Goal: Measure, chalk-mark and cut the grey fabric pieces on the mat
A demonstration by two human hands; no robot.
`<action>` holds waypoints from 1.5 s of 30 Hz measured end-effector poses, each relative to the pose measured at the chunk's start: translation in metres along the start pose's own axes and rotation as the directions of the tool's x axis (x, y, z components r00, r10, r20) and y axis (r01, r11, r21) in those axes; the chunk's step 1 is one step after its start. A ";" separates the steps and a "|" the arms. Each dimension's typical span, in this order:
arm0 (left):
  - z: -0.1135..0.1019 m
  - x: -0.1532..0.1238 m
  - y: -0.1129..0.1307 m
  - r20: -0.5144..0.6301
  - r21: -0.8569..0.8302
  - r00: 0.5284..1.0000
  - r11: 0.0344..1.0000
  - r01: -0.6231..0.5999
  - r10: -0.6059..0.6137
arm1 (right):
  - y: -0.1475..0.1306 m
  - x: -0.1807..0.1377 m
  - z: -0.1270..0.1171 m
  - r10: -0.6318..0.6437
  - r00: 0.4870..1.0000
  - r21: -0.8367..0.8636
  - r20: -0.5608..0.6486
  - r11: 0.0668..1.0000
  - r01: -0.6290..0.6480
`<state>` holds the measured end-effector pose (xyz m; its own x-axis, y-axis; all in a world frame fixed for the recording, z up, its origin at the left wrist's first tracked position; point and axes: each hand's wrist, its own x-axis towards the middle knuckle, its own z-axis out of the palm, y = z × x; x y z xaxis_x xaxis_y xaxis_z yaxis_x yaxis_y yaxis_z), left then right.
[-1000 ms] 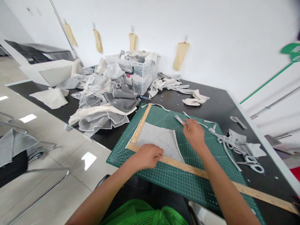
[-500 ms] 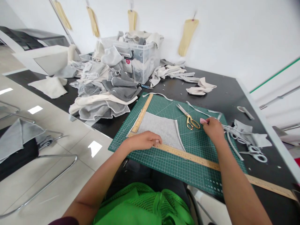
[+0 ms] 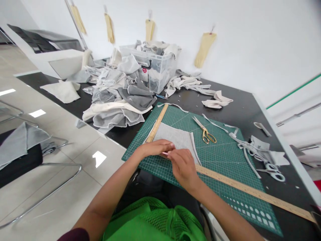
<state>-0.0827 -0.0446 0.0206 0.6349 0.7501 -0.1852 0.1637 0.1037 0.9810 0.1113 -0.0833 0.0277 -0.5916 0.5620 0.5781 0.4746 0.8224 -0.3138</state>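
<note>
Right hand (image 3: 184, 167) now meets left hand (image 3: 155, 147) near front edge of worktop (image 3: 240, 98), pinching pink piece (image 3: 165, 153) (left grip: cannot tell); work shifts to grey cloth (image 3: 175, 134).

Sewing-type workshop, cutting mat (image 3: 220, 174), gold-handled scissors (image 3: 205, 133), cloth heap (image 3: 117, 90)

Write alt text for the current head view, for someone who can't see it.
The right hand pinches a small pink item beside the left hand, over grey cloth and an L-shaped wooden ruler on a green cutting mat. Gold-handled scissors lie on the mat; piled cloth sits beyond it, toward the left.
</note>
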 end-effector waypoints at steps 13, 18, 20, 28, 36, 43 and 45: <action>-0.010 0.005 -0.010 -0.009 0.052 1.000 0.999 0.010 -0.009 | -0.023 0.005 0.031 -0.217 0.947 -0.281 0.235 0.918 0.280; -0.011 0.005 -0.010 -0.007 0.075 0.999 0.996 -0.039 0.040 | -0.025 0.008 0.040 -0.226 0.946 -0.248 0.233 0.926 0.283; -0.011 0.005 -0.010 -0.003 0.063 0.999 0.997 -0.037 0.037 | -0.024 0.008 0.043 -0.229 0.945 -0.244 0.232 0.927 0.285; -0.010 0.003 -0.007 0.012 0.024 0.998 0.998 -0.059 0.058 | -0.026 0.010 0.051 -0.206 0.957 -0.364 0.203 0.891 0.269; -0.009 0.001 -0.005 0.008 0.047 0.999 0.998 -0.046 0.045 | -0.031 0.010 0.050 -0.192 0.967 -0.459 0.168 0.852 0.250; -0.008 0.002 -0.009 0.020 -0.001 1.000 1.000 0.002 -0.002 | -0.029 0.000 0.035 -0.134 0.960 -0.480 0.244 0.844 0.240; -0.007 0.003 -0.010 0.007 -0.031 1.000 0.999 0.028 -0.028 | -0.027 -0.004 0.030 -0.103 0.958 -0.493 0.269 0.840 0.228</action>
<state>-0.0878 -0.0389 0.0105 0.6351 0.7424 -0.2132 0.1586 0.1448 0.9767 0.0812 -0.1054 0.0115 -0.7907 0.4777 0.3830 0.5845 0.7752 0.2398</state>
